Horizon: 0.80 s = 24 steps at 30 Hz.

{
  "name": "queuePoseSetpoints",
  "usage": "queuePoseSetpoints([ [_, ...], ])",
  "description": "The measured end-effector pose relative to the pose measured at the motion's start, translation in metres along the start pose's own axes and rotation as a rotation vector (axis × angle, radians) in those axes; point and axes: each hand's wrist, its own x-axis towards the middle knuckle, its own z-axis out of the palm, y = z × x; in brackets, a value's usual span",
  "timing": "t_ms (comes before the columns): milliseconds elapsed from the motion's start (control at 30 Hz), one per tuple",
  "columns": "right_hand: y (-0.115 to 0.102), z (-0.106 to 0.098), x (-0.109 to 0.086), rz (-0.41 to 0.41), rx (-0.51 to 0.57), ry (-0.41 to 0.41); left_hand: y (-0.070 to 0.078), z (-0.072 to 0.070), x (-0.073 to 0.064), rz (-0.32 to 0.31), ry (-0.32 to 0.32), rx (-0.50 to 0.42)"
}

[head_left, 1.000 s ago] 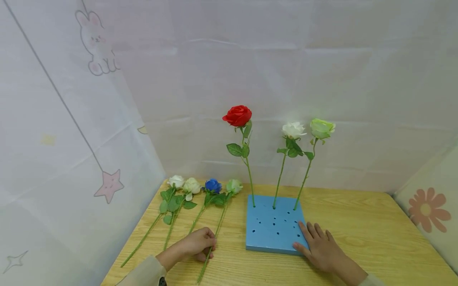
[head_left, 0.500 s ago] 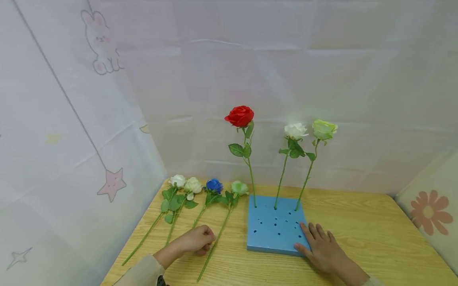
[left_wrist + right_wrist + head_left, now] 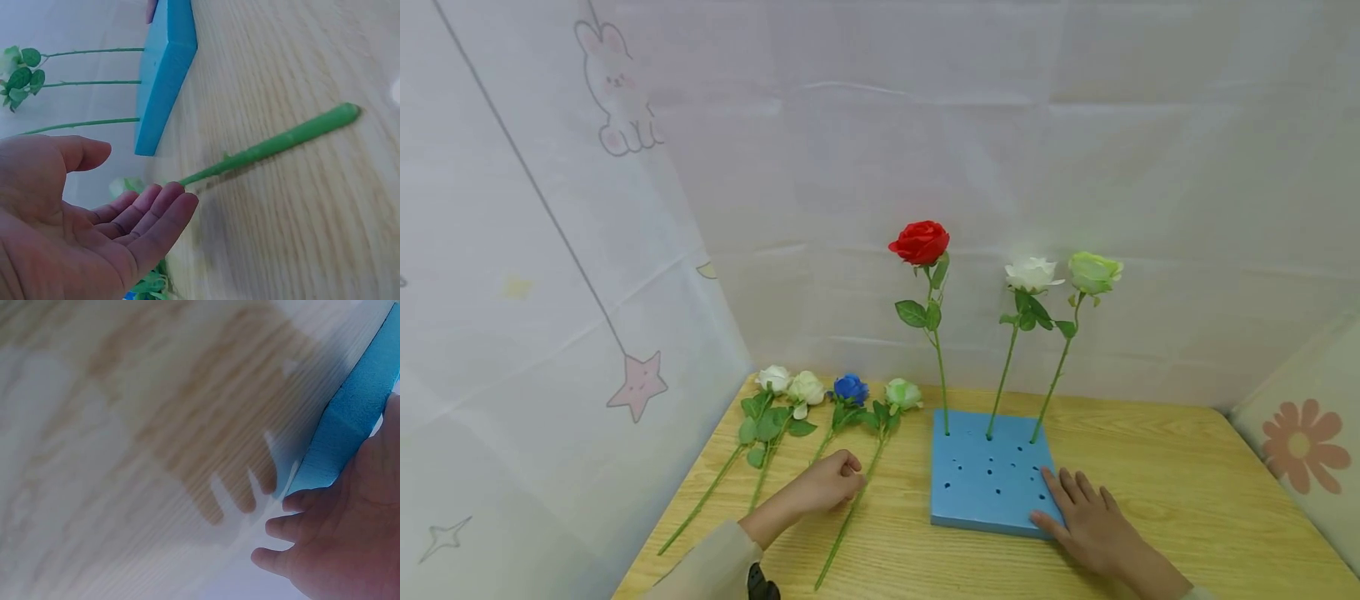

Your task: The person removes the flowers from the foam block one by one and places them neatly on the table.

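Note:
My left hand point(image 3: 823, 483) hovers at the stem of a pale green rose point(image 3: 903, 393) lying on the table. In the left wrist view its thumb stands apart from relaxed fingers point(image 3: 164, 215), nothing between them, and the green stem point(image 3: 275, 144) runs past the fingertips. With fingers spread, my right hand point(image 3: 1093, 525) rests on the right front edge of a blue foam block point(image 3: 973, 508) full of small holes. A red rose point(image 3: 919, 242), a white rose point(image 3: 1032, 273) and a yellow-green rose point(image 3: 1094, 272) stand in its back row.
Left of the pale green rose lie a blue rose point(image 3: 851, 389), a cream rose point(image 3: 806, 388) and a white rose point(image 3: 774, 379), stems toward the front. Behind the wooden table point(image 3: 1187, 475) hangs a pale printed cloth point(image 3: 850, 167).
My left hand has let go of the pale green rose's stem, whose bloom shifted slightly right. The foam block, its standing roses and my right hand have slid a little to the right.

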Motion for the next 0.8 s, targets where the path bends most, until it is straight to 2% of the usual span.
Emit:
queuePoseSetpoints([
  [300,0.006,0.001,-0.001,0.002,-0.026,0.008,0.019,0.006,0.018,0.074,0.059,0.072],
  [800,0.006,0.002,-0.002,-0.009,-0.044,0.04,0.036,0.021,0.057,0.192,0.107,-0.006],
])
